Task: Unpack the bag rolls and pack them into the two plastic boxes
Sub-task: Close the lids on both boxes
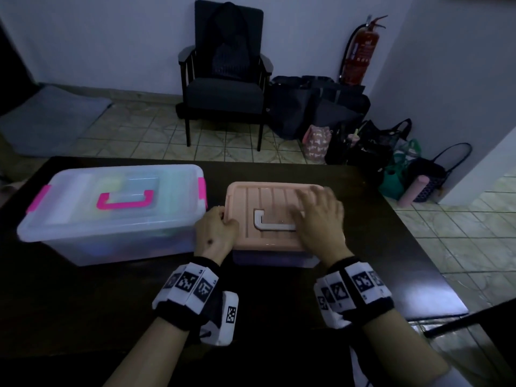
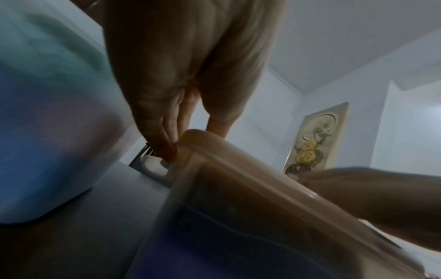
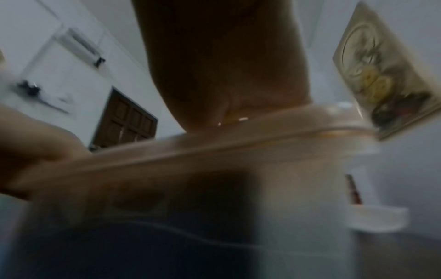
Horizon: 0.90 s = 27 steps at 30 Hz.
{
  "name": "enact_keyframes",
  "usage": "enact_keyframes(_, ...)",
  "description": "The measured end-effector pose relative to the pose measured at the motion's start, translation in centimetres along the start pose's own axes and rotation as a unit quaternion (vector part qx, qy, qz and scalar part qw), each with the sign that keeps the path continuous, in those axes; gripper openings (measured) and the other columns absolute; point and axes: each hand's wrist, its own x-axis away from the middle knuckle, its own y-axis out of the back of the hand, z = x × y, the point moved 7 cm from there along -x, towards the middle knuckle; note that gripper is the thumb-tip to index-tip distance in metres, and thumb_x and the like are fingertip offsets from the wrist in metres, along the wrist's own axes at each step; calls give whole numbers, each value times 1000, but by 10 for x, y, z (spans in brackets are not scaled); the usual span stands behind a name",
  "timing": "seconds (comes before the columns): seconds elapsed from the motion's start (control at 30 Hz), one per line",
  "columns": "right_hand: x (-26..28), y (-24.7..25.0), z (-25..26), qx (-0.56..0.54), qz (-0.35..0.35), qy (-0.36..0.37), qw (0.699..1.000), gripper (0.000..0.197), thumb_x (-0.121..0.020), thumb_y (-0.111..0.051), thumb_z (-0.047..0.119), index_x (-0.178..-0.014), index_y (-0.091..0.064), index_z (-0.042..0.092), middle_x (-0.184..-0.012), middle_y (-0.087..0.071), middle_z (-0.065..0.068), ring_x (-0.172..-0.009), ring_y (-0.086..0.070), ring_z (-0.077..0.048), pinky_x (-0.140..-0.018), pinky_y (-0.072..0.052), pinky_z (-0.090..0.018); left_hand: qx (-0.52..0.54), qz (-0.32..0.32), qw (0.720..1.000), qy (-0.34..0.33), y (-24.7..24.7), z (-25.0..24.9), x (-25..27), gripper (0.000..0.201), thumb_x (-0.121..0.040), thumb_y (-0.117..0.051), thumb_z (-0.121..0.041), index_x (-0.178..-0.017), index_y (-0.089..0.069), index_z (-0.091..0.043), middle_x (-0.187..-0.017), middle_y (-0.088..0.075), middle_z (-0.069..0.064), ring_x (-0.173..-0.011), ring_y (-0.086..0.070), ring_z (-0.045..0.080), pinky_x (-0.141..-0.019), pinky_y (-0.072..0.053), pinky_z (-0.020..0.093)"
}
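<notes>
Two lidded plastic boxes stand on the dark table [image 1: 83,289]. The larger clear box [image 1: 111,208] at the left has pink latches and a pink handle, and dim green and blue shapes show through its walls. The smaller box to its right carries a peach lid [image 1: 268,196] with a white handle [image 1: 272,223]. My left hand [image 1: 226,219] grips that lid's left edge, thumb on top; in the left wrist view its fingertips [image 2: 170,146] touch the lid corner [image 2: 198,139]. My right hand [image 1: 315,208] lies flat on the lid's right half, fingers spread. No loose bag rolls are in view.
Beyond the table's far edge are a dark armchair [image 1: 223,79], a red fire extinguisher [image 1: 358,51] and several bags [image 1: 363,141] on the tiled floor. The table's right edge [image 1: 435,263] runs diagonally close to my right arm. A narrow gap separates the two boxes.
</notes>
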Motion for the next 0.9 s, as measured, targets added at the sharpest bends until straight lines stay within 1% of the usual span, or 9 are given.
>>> enact_keyframes(0.07,-5,-11,-31,-42,69,-106,991,56,-97,-28,48,-147,-18,26,-157,-7,-6,-145,1,-32,-113,-4,-56,-26,-3,1000,-5,-5,-1,-2,33,-89,-46,-11,-120,-56,-7,-119,-62,12,-109,-56,29,-89,-41,31)
enact_keyframes(0.17,-10,-25,-40,-102,130,-127,978,56,-99,-28,46,-149,-10,27,-158,-2,-10,-143,-12,-35,-112,-16,-57,-137,-28,989,-54,-14,-17,-3,40,-91,-38,-8,-130,-45,-8,-136,-45,12,-122,-45,29,-98,-36,36)
enact_keyframes(0.3,-20,-28,-41,-114,112,-113,981,54,-99,-31,41,-148,-15,25,-157,-9,-11,-142,-17,-34,-112,-21,-54,-266,-20,947,-179,-44,-58,-7,48,-96,-37,-22,-143,-28,-12,-153,-20,8,-141,-20,25,-115,-20,39)
enact_keyframes(0.4,-27,-19,-47,-188,33,-118,975,60,-92,-48,42,-143,-26,22,-151,-25,-11,-139,-24,-30,-112,-25,-51,-277,73,943,-171,-75,-62,-18,56,-96,-29,-44,-148,-19,-24,-158,-4,3,-146,-4,24,-118,-6,43)
enact_keyframes(0.5,-26,-18,-67,-321,4,-240,916,95,-76,-70,47,-148,-16,16,-151,-23,-14,-137,-27,-32,-110,-31,-47,-304,118,934,-149,-89,-53,-27,59,-95,-25,-51,-149,-11,-31,-159,2,0,-146,6,23,-117,1,44)
enact_keyframes(0.57,-20,-29,-77,-398,72,-336,851,107,-69,-76,51,-147,-17,8,-148,-31,-16,-128,-41,-32,-97,-43,-42,-309,122,932,-148,-90,-51,-30,59,-95,-23,-52,-149,-8,-33,-159,4,-1,-146,8,23,-116,3,44)
enact_keyframes(0.63,-16,-37,-76,-424,155,-362,816,102,-68,-74,57,-141,-30,2,-136,-46,-16,-107,-53,-28,-80,-46,-36,-313,122,930,-150,-90,-50,-30,59,-95,-22,-53,-149,-8,-33,-159,5,-2,-146,8,22,-116,3,43)
enact_keyframes(0.7,-17,-39,-78,-422,163,-362,815,96,-67,-74,58,-137,-38,2,-129,-52,-15,-100,-54,-27,-74,-45,-35,-314,119,930,-151,-89,-50,-29,60,-95,-22,-53,-149,-8,-33,-159,5,-2,-146,8,23,-116,3,43)
enact_keyframes(0.9,-25,-32,-79,-401,33,-301,865,61,-71,-76,47,-110,-57,5,-96,-61,-5,-82,-58,-17,-63,-50,-29,-318,121,928,-152,-91,-49,-30,59,-95,-21,-54,-149,-8,-33,-159,4,-1,-146,8,23,-116,3,44)
